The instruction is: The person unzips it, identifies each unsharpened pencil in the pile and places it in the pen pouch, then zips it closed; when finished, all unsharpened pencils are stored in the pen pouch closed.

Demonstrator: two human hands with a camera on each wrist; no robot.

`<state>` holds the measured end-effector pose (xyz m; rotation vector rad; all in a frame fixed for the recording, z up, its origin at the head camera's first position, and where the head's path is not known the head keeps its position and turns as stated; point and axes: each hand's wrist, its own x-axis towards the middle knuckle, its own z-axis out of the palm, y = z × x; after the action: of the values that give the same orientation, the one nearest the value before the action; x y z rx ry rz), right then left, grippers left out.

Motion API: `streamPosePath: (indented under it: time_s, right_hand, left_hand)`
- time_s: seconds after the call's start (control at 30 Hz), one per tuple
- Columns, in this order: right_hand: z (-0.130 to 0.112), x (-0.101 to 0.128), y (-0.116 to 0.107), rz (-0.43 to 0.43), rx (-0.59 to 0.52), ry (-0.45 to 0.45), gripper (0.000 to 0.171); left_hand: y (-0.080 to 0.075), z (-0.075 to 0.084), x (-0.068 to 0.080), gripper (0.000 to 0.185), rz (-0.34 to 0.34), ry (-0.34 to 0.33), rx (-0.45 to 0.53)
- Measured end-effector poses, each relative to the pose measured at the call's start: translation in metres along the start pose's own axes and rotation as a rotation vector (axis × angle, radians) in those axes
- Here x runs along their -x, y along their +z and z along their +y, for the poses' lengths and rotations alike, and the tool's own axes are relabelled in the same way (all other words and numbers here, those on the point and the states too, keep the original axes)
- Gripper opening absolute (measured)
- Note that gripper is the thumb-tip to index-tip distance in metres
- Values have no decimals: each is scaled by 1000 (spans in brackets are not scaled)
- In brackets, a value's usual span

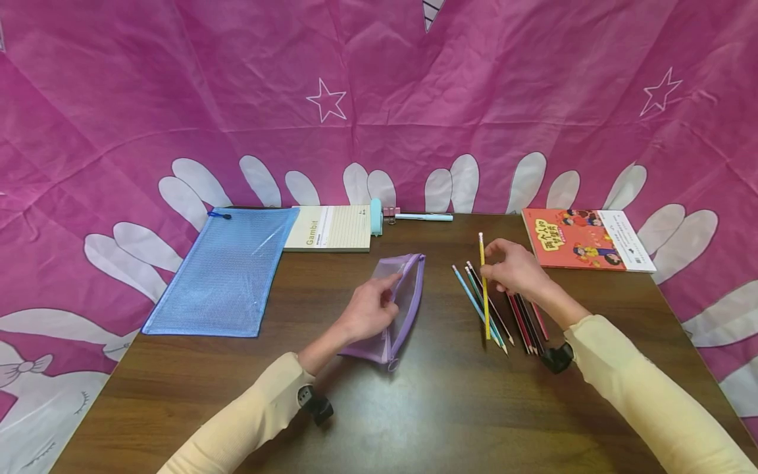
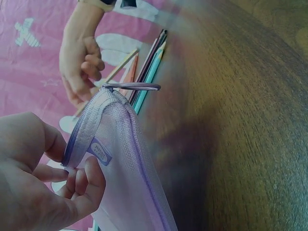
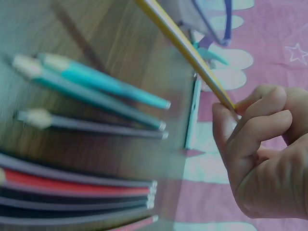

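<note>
At centre-right, my right grip [image 1: 516,266] pinches the yellow pencil [image 1: 486,306] off-middle, so it could swivel, while my left grip [image 1: 370,308] pinches the purple pouch [image 1: 406,313].

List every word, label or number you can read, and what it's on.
"Gambit": on the cream rectangular paper notebook; its finer print is too small.
"两个人的": on the orange-and-white paper book; its other print is unclear.
Purple label on the lilac mesh pouch: too blurred to read.
</note>
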<state>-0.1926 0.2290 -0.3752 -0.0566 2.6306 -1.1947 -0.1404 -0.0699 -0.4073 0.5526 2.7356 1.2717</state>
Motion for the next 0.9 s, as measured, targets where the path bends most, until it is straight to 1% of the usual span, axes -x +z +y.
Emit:
streamPosePath:
  time_s: [0.1,0.2,0.37,0.57,0.7,0.9]
  right_hand:
    - [-7,2,4,-16,-147,12,35]
    - [-14,6,10,-38,-266,14,34]
    - [-30,11,25,-68,-390,25,32]
    - [-46,14,44,-70,-544,31,29]
    - [-53,15,58,-63,-612,31,29]
    - [-61,13,77,-53,-644,44,29]
  left_hand:
    - [0,1,0,66,2,6,-3]
    - [-1,1,0,66,3,9,-4]
    - [-1,1,-1,65,9,19,-11]
    - [-2,2,0,65,19,37,-9]
    - [-2,3,0,65,21,33,-4]
    - [-3,3,-1,65,29,24,-6]
